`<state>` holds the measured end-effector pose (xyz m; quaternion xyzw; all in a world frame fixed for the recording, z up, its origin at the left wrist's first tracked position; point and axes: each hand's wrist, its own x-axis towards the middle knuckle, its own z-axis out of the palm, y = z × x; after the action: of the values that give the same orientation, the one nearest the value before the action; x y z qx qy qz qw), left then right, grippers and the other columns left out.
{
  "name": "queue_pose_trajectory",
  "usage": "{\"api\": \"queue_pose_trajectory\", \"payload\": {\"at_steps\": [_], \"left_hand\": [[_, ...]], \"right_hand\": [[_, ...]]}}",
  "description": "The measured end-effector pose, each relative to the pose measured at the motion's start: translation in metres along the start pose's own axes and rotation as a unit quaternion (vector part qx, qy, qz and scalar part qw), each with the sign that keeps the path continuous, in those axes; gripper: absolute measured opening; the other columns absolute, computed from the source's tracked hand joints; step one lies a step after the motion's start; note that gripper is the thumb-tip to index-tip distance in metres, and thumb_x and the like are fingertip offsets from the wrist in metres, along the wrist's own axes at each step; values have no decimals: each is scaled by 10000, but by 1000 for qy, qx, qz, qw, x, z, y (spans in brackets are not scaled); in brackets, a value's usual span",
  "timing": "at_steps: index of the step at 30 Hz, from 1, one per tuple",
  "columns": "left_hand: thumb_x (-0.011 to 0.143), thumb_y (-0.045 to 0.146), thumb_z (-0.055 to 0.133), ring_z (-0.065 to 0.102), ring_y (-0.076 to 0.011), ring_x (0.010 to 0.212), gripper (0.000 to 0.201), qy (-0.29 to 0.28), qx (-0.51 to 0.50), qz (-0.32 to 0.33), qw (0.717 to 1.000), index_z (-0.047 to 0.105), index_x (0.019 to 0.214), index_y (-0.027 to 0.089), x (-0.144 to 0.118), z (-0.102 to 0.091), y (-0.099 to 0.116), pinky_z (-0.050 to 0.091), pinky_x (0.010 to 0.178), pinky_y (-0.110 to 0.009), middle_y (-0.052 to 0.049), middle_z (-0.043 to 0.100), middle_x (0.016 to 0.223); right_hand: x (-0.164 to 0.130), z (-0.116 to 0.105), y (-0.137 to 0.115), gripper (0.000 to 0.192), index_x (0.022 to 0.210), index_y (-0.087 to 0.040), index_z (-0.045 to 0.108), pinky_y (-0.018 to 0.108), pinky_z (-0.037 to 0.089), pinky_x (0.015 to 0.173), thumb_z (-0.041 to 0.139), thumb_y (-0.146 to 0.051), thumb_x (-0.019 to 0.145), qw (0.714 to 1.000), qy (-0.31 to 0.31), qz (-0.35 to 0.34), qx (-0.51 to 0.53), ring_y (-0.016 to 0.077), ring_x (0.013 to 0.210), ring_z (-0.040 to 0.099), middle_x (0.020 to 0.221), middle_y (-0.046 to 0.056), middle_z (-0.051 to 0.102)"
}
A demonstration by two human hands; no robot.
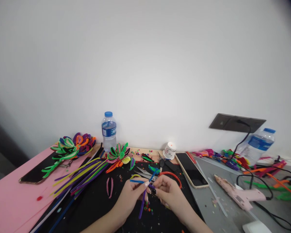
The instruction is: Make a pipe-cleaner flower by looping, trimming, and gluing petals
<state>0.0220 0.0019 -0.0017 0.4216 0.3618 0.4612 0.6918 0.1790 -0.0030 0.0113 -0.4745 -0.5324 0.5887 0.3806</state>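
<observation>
My left hand (pixel 135 191) pinches blue and purple pipe cleaners where they cross. From the fingers a blue pipe cleaner (pixel 136 181) sticks out to the left, and a purple pipe cleaner (pixel 142 204) hangs down toward the mat. My right hand (pixel 167 190) meets the left at the same crossing, its thumb and fingertips closed on the purple piece. Just behind the hands lie scissors (pixel 143 172) with an orange-red handle (pixel 174 175). A pink pipe cleaner loop (pixel 109 187) rests on the black mat (pixel 94 200) to the left.
Loose pipe cleaners (pixel 82 178) and pipe cleaner flowers (pixel 118 154) lie left, near a water bottle (pixel 109 132). A paper cup (pixel 169 151) stands behind. On the right are a phone (pixel 192 170), a pink glue gun (pixel 242 194) with a black cord, and another bottle (pixel 259 145).
</observation>
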Motion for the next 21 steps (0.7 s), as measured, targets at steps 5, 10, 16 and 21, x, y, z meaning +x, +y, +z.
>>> {"api": "queue_pose_trajectory", "payload": {"at_steps": [5, 10, 16, 21], "left_hand": [[689, 301, 660, 496, -68, 471, 217, 6, -79, -34, 996, 623, 813, 128, -1, -5, 5, 393, 478, -181, 4, 582, 603], [696, 243, 666, 552, -82, 537, 169, -18, -115, -71, 991, 625, 826, 143, -5, -6, 8, 430, 546, -198, -17, 620, 670], [677, 136, 660, 611, -115, 669, 259, -123, -151, -126, 973, 631, 933, 155, -8, -9, 21, 459, 638, -224, -49, 625, 871], [704, 234, 605, 640, -186, 743, 239, -158, -189, -165, 955, 610, 922, 135, -6, -13, 22, 472, 673, -279, -80, 632, 890]], "right_hand": [[2, -7, 5, 159, 623, -146, 486, 169, 222, 405, 560, -236, 731, 998, 13, -28, -56, 45, 407, 341, 475, -58, 459], [1, -11, -2, 264, 569, -180, 391, 178, 153, 381, 540, -304, 749, 997, 57, -14, -49, 38, 370, 233, 410, -104, 315], [3, -13, 1, 295, 586, -189, 376, 181, 139, 371, 550, -370, 741, 997, 59, -16, -36, 38, 357, 218, 406, -109, 303], [3, -12, 3, 304, 592, -190, 378, 179, 138, 370, 553, -392, 736, 998, 60, -9, -20, 38, 354, 209, 408, -109, 301]]}}
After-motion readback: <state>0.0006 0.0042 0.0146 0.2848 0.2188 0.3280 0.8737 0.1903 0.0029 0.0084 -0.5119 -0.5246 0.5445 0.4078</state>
